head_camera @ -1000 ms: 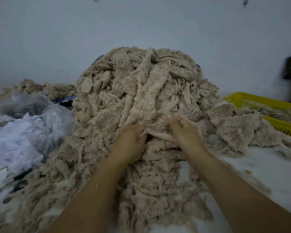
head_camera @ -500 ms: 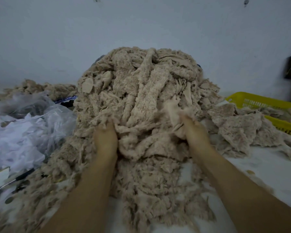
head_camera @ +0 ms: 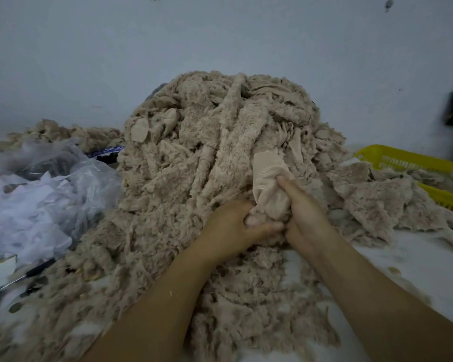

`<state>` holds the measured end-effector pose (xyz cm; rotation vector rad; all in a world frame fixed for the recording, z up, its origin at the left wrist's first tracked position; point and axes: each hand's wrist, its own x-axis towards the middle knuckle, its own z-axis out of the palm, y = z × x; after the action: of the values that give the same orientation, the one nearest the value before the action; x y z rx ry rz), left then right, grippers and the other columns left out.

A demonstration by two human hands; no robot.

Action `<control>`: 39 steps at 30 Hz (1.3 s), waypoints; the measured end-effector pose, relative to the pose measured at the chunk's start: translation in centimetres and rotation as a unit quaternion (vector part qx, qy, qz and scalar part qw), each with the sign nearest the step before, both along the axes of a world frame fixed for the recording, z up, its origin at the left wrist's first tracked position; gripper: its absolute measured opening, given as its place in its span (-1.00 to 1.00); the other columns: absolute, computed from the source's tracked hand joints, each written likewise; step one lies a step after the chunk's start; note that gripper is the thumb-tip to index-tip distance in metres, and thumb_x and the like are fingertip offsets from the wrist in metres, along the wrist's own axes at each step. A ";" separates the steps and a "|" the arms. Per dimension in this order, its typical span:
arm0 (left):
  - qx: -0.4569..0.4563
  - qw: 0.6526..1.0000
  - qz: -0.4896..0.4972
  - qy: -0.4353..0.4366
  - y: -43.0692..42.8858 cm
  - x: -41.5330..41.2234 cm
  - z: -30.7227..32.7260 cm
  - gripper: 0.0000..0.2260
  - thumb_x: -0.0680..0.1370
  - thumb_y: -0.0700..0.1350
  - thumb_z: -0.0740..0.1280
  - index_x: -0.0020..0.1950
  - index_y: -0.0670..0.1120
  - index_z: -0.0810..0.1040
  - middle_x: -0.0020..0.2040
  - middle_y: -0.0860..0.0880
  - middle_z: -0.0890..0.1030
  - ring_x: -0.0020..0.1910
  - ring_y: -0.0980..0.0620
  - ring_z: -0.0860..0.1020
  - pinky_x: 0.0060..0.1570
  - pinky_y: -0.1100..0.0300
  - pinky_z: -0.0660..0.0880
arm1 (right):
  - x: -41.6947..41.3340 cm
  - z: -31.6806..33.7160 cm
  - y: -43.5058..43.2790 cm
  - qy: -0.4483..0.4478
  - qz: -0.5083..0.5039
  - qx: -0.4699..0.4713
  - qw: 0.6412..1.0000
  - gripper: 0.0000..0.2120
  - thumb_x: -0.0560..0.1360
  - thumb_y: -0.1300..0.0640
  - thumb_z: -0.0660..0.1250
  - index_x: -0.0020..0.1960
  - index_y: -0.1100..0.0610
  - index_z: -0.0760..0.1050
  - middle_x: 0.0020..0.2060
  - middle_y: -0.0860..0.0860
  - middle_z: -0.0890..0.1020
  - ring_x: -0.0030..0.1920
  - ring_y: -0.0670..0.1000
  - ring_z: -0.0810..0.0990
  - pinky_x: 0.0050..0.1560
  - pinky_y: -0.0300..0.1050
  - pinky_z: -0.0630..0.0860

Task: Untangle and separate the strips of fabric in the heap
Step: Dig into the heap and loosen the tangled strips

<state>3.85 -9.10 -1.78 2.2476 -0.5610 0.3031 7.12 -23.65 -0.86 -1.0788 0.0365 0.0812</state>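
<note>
Frame ctr: my right hand & left hand both clenched on one strip. Risk: hard pull drags heap over, knots tighten.

Two bare forearms, no sleeves in view. Left hand and right hand: no gloves, rings or watch seen. Small pale fleck on left forearm.

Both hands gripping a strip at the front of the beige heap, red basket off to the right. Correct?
Not quite: the basket is yellow, not red, as the head view shows. The rest holds: the left hand and right hand both grip a strip at the front of the beige heap, basket off to the right.
</note>
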 end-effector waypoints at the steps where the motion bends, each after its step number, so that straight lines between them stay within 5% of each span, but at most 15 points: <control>1: 0.032 0.999 0.005 0.008 -0.1 0.1 -0.3 -0.79 0.53 0.20 0.35 -0.12 0.07 0.58 -0.19 0.07 0.63 -0.20 0.12 0.58 -0.16 0.05 0.55 | 0.0 0.0 0.1 -0.010 -0.013 -0.012 1.000 -0.74 0.58 0.01 0.32 0.14 0.16 0.60 -0.02 0.11 0.72 0.00 0.09 0.70 0.02 0.05 0.61; 4: 0.095 0.990 0.104 0.019 0.3 1.0 -0.9 -0.82 0.63 0.00 0.27 -0.05 -0.05 0.60 -0.18 -0.02 0.63 -0.14 -0.04 0.58 -0.12 0.07 0.52 | 0.2 -0.1 0.1 -0.052 -0.076 -0.133 0.987 -0.72 0.63 -0.04 0.23 0.25 0.08 0.52 0.17 0.07 0.63 0.15 0.05 0.61 0.21 0.08 0.54; 7: -0.030 0.974 0.215 0.060 1.2 1.4 -0.7 -0.78 0.64 -0.01 0.23 0.17 -0.02 0.61 -0.13 0.03 0.64 -0.14 0.00 0.59 -0.12 0.17 0.53 | 0.2 -0.1 0.5 -0.036 -0.064 -0.092 0.993 -0.75 0.66 -0.03 0.17 0.28 0.00 0.46 0.26 0.04 0.56 0.20 0.03 0.57 0.21 0.07 0.55; 9: -0.141 0.952 0.261 0.081 1.4 1.8 -0.6 -0.73 0.63 -0.01 0.24 0.28 -0.04 0.58 -0.03 0.01 0.68 -0.14 0.12 0.62 -0.15 0.25 0.54 | 0.1 -0.1 0.9 -0.029 -0.054 -0.037 0.997 -0.73 0.67 0.00 0.16 0.31 0.05 0.46 0.04 0.03 0.62 -0.18 -0.11 0.64 -0.28 -0.19 0.60; 10: -0.201 0.932 0.290 0.084 1.6 2.0 -0.5 -0.76 0.63 0.00 0.24 0.22 -0.02 0.61 -0.02 -0.01 0.69 -0.20 0.19 0.61 -0.23 0.30 0.54 | 0.0 0.1 0.9 -0.028 -0.062 -0.018 0.998 -0.76 0.68 0.02 0.15 0.26 0.07 0.48 -0.14 0.01 0.63 -0.41 -0.17 0.55 -0.52 -0.28 0.45; 12: -0.346 0.858 0.369 0.090 2.9 2.3 0.2 -0.77 0.65 0.05 0.22 0.12 -0.02 0.61 -0.02 -0.07 0.68 -0.19 0.13 0.61 -0.23 0.25 0.53 | 0.4 0.4 0.1 -0.018 -0.097 0.033 0.995 -0.78 0.68 0.04 0.13 0.19 0.10 0.49 -0.23 0.02 0.60 -0.55 -0.15 0.38 -0.66 -0.30 0.22; 14: -0.438 0.783 0.431 0.094 5.3 2.4 0.4 -0.67 0.66 0.04 0.19 0.32 -0.10 0.54 0.20 -0.13 0.61 0.10 -0.11 0.59 0.11 0.06 0.54 | 1.0 0.8 -1.7 0.002 -0.119 0.095 0.988 -0.72 0.69 0.02 0.12 0.26 0.14 0.46 -0.11 0.08 0.61 -0.51 -0.10 0.33 -0.67 -0.28 0.15; 16: -0.377 0.805 0.453 0.068 5.9 2.3 0.4 -0.67 0.66 -0.04 0.19 0.37 -0.14 0.48 0.35 -0.16 0.51 0.30 -0.18 0.48 0.33 -0.03 0.42 | 1.2 0.8 -3.0 0.012 -0.102 0.137 0.985 -0.70 0.68 0.02 0.13 0.23 0.20 0.46 -0.21 0.06 0.59 -0.55 -0.11 0.29 -0.69 -0.29 0.13; 18: -0.292 0.863 0.413 0.005 4.1 1.7 0.5 -0.79 0.61 -0.16 0.23 0.23 -0.13 0.46 0.28 -0.16 0.47 0.24 -0.18 0.47 0.27 -0.02 0.43 | 0.9 0.7 -2.6 0.007 -0.046 0.168 0.985 -0.75 0.67 0.03 0.16 0.10 0.18 0.50 -0.34 0.01 0.57 -0.59 -0.13 0.26 -0.70 -0.32 0.12; 22: -0.083 0.931 0.290 -0.204 1.6 0.3 0.6 -0.63 0.55 -0.23 0.23 0.36 -0.18 0.48 0.35 -0.11 0.45 0.37 -0.06 0.35 0.39 0.07 0.25 | 0.1 0.9 -1.3 -0.019 0.061 0.194 0.979 -0.81 0.57 0.00 0.27 -0.04 0.11 0.54 -0.45 -0.06 0.50 -0.61 -0.16 0.26 -0.71 -0.34 0.16; 25: -0.017 0.954 0.142 -0.264 0.6 -0.4 1.4 -0.71 0.55 -0.08 0.23 0.18 -0.16 0.62 0.15 -0.07 0.62 0.17 0.02 0.51 0.23 0.16 0.41 | -0.1 0.9 -1.4 -0.025 0.092 0.196 0.976 -0.79 0.46 -0.02 0.33 -0.06 0.13 0.54 -0.43 -0.05 0.52 -0.60 -0.16 0.31 -0.71 -0.34 0.19; 28: 0.126 0.976 0.021 -0.178 -1.0 -0.5 0.6 -0.68 0.55 0.12 0.21 -0.02 -0.06 0.65 -0.09 0.04 0.62 -0.10 0.10 0.51 -0.10 0.09 0.50 | -0.2 0.7 -1.2 -0.015 0.099 0.209 0.973 -0.77 0.50 -0.02 0.31 -0.11 0.15 0.54 -0.42 -0.02 0.50 -0.62 -0.15 0.31 -0.71 -0.34 0.20; 30: 0.207 0.974 0.016 -0.088 -0.8 0.4 -0.8 -0.70 0.57 0.13 0.26 0.07 -0.05 0.65 0.10 0.03 0.59 0.07 0.06 0.48 0.02 0.04 0.50 | -0.3 0.7 -1.5 -0.006 0.113 0.229 0.967 -0.74 0.54 -0.02 0.27 -0.12 0.15 0.60 -0.41 -0.02 0.53 -0.61 -0.15 0.32 -0.71 -0.35 0.20; 33: 0.177 0.972 0.146 -0.056 1.7 1.7 -1.5 -0.71 0.62 -0.01 0.25 0.27 -0.10 0.57 0.42 -0.02 0.39 0.36 -0.06 0.35 0.29 0.03 0.41 | -0.3 0.9 -2.0 0.010 0.124 0.249 0.961 -0.70 0.50 -0.03 0.30 -0.11 0.17 0.69 -0.30 0.05 0.64 -0.62 -0.15 0.30 -0.70 -0.36 0.19; 39: 0.154 0.950 0.265 0.052 3.2 2.2 -1.7 -0.51 0.69 0.00 0.10 0.61 -0.05 0.13 0.63 0.02 0.02 0.58 -0.09 -0.04 0.43 -0.04 0.23 | -0.3 1.0 -2.0 0.019 0.119 0.257 0.959 -0.72 0.47 -0.04 0.32 0.07 0.13 0.58 -0.35 0.00 0.54 -0.61 -0.15 0.23 -0.70 -0.35 0.15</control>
<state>6.04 -5.93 -3.46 2.6784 0.0745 0.3799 6.77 -25.68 0.16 -0.5555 -0.0764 0.3116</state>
